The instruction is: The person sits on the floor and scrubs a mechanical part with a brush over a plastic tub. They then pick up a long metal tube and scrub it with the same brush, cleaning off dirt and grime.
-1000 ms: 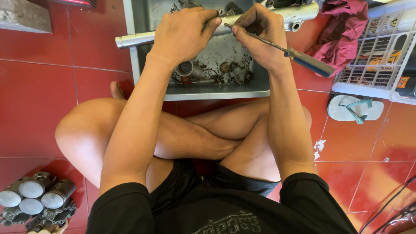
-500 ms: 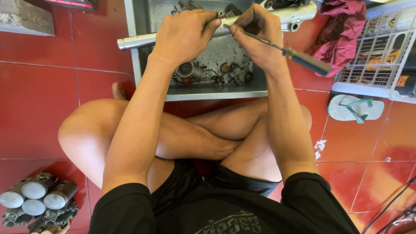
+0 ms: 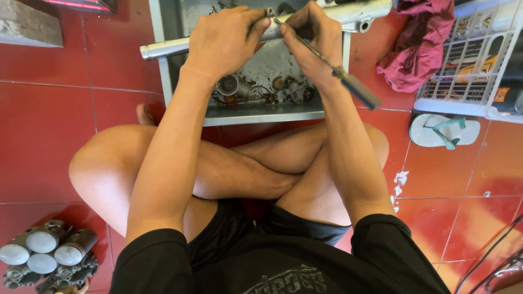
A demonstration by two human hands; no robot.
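1. The person wears a black short-sleeved shirt [image 3: 278, 267]; its sleeves end above the elbows, leaving both forearms bare.
2. A pale grey printed design [image 3: 283, 280] runs across the shirt's chest at the bottom edge of the view; it is only partly visible.
3. Black shorts [image 3: 256, 228] of a smooth, slightly shiny cloth cover the lap, ending high on the thighs.
4. The legs are bare from the thighs down, and the one foot [image 3: 144, 113] that shows is bare too.
5. The left hand [image 3: 220, 41] and right hand [image 3: 310, 38] are bare: no gloves, rings, watch or bands can be seen on hands or wrists.
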